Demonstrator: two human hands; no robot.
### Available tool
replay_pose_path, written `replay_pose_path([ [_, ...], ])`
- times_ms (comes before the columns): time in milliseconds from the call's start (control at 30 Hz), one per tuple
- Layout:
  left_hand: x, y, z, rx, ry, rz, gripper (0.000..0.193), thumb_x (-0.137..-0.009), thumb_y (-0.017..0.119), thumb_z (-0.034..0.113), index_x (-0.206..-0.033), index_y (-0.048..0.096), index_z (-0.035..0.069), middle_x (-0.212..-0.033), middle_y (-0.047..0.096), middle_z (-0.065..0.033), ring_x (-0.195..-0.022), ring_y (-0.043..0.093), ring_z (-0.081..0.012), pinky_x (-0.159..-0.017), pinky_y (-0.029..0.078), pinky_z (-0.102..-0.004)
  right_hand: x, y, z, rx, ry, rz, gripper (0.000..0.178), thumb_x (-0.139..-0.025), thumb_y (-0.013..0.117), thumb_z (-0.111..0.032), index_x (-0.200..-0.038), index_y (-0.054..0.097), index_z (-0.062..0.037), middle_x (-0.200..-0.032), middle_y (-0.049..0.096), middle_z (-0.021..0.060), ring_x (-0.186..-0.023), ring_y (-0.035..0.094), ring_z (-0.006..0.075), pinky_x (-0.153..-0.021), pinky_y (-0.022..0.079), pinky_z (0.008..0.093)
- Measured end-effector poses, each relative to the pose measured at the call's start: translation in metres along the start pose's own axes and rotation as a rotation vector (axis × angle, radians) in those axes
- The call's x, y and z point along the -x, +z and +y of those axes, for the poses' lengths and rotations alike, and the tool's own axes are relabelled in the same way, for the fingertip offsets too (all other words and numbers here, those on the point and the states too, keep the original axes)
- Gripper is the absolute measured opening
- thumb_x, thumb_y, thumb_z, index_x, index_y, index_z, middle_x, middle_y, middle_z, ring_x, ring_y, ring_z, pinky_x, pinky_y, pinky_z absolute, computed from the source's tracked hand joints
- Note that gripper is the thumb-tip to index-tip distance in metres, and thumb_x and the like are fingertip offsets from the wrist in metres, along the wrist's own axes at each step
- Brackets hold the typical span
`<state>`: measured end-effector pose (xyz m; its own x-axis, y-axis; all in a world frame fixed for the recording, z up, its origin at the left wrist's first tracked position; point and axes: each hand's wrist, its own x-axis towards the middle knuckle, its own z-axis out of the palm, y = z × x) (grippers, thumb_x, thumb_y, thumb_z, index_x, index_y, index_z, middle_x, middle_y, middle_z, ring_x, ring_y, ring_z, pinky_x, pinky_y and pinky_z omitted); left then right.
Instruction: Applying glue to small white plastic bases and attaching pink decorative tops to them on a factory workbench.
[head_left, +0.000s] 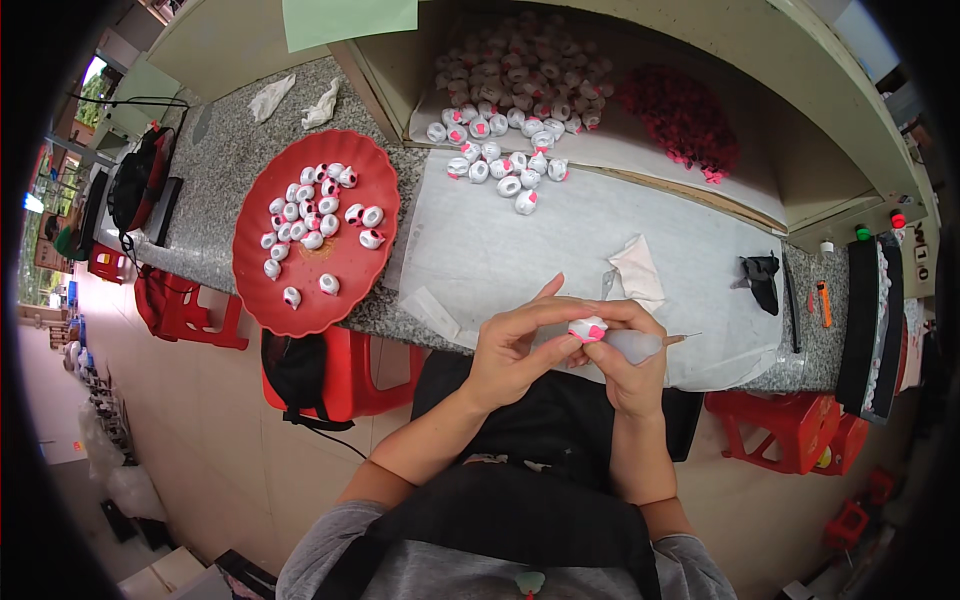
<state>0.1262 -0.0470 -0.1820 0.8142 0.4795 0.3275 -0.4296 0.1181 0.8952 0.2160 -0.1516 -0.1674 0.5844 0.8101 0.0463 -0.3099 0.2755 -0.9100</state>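
Between the fingertips of both hands, over the near edge of the white sheet [530, 265], is a small round white piece with a pink patch [587, 329]. My left hand [515, 350] pinches it from the left, thumb and fingers closed on it. My right hand [632, 372] grips it from the other side. Tucked in the right hand is a translucent, bottle-like thing [636, 346] with a thin, needle-like tip pointing right. A crumpled white cloth [638, 272] lies just beyond the right hand.
A red scalloped plate [262, 190] with several similar white pieces stands at the left. Many more pile up in the shelf opening [525, 75], beside a heap of dark pink bits [685, 120]. An orange-handled tool [824, 304] lies at the right. Red stools [770, 430] stand below.
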Motion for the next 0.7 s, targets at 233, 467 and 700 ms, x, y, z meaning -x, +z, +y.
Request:
replay_pose_path([
  [233,-0.002,0.001,0.002,0.115,-0.095,0.021,0.025,-0.074,0.052,-0.001,-0.099,0.053,-0.002,-0.085,0.057,-0.0065,-0.064,0.054,-0.0101,-0.101,0.009,-0.0394,-0.006,0.0,-0.003,-0.044,0.005,-0.021,0.025,-0.069,0.054,0.004,-0.094,0.05,0.0049,-0.072,0.057,0.0104,-0.061,0.056,0.0133,-0.056,0.047,0.0229],
  [467,-0.003,0.002,0.004,0.123,-0.101,0.069,0.024,-0.075,0.05,-0.003,-0.098,0.052,-0.001,-0.073,0.056,-0.0021,-0.06,0.052,-0.0078,-0.1,0.009,-0.0385,-0.007,0.006,0.002,-0.095,0.003,0.004,0.026,-0.07,0.055,0.003,-0.095,0.05,0.005,-0.074,0.056,0.0111,-0.061,0.055,0.0133,-0.055,0.047,0.0232],
  [700,0.001,0.003,-0.002,0.157,-0.026,-0.03,0.021,-0.074,0.055,0.004,-0.096,0.052,0.002,-0.093,0.055,-0.0089,-0.09,0.05,-0.0177,-0.099,0.007,-0.0451,-0.002,-0.004,-0.004,-0.125,0.087,-0.026,0.028,-0.069,0.056,0.004,-0.095,0.048,0.0058,-0.075,0.056,0.0133,-0.061,0.056,0.0162,-0.055,0.048,0.024],
])
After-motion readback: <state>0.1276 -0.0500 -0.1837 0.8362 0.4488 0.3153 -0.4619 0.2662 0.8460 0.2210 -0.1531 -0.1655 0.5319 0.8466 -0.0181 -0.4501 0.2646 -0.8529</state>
